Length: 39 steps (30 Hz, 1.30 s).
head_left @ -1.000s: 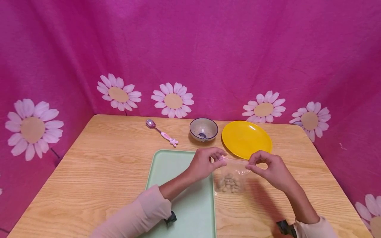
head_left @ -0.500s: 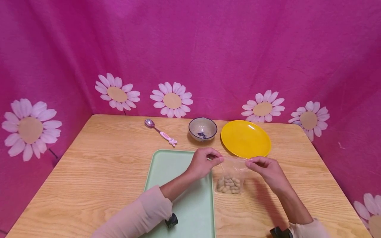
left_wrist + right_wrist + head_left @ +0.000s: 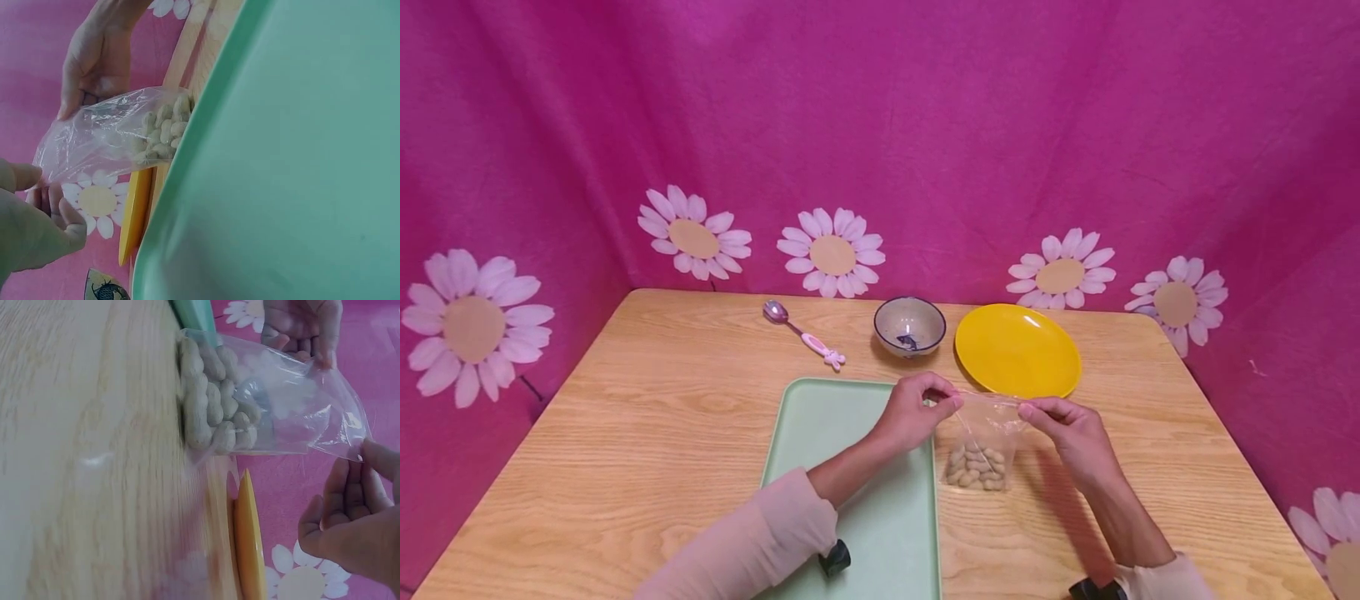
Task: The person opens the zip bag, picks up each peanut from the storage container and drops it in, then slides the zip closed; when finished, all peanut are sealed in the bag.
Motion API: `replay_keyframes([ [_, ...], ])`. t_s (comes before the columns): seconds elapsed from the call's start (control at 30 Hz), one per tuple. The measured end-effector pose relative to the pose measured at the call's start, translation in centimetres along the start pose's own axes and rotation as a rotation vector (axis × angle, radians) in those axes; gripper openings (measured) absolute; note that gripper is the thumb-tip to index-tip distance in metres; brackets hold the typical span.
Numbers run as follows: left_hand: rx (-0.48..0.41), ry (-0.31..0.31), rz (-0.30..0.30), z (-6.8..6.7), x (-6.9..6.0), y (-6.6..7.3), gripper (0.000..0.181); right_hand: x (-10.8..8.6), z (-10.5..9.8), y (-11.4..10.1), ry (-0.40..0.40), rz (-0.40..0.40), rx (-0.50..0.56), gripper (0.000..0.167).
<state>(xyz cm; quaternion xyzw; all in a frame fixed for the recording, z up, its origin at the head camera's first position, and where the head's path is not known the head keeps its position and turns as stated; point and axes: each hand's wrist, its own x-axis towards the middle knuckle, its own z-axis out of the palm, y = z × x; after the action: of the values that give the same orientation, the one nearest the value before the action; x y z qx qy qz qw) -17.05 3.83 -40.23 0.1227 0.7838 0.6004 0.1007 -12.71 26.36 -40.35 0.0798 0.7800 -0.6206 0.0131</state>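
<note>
A clear plastic bag hangs upright between both hands, with several unshelled peanuts gathered at its bottom. My left hand pinches one top corner between thumb and fingers. The opposite corner is pinched by my right hand. In the right wrist view the peanuts lie against the bag's lower end, right at the wooden tabletop. The left wrist view has the bag stretched between the two hands, beside the tray's edge. Whether the bag's mouth is sealed I cannot tell.
A green tray lies under the left forearm, left of the bag. Behind the hands stand a yellow plate and a small patterned bowl. A spoon with a pink rabbit handle lies further left. A magenta flowered cloth surrounds the table.
My right hand has turned and dropped slightly, its fingers now closer along the bag's top edge. The bag's top is pulled straighter and the peanuts show more clearly. The left hand barely moved.
</note>
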Motion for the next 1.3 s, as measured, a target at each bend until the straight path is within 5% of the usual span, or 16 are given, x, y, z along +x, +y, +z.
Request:
replay_keyframes([
  [0.33,0.046,-0.012,0.055,0.3,-0.3,-0.1,0.013,-0.3,0.6,0.0,-0.052,-0.077,-0.102,0.039],
  [0.53,0.102,0.003,0.093,0.2,-0.4,-0.1,0.013,-0.3,0.9,-0.1,-0.039,-0.099,-0.111,0.036],
  [0.8,0.108,-0.062,0.092,0.6,-0.9,0.3,0.012,-0.2,1.3,-0.2,-0.11,-0.171,-0.136,0.032],
  [1.0,0.127,-0.022,0.136,0.8,-1.0,0.4,0.009,-0.3,1.7,-0.4,-0.084,-0.183,-0.145,0.031],
  [1.3,0.104,-0.063,0.115,0.9,-0.9,0.6,0.011,-0.4,2.0,-0.5,-0.127,-0.211,-0.105,0.03],
])
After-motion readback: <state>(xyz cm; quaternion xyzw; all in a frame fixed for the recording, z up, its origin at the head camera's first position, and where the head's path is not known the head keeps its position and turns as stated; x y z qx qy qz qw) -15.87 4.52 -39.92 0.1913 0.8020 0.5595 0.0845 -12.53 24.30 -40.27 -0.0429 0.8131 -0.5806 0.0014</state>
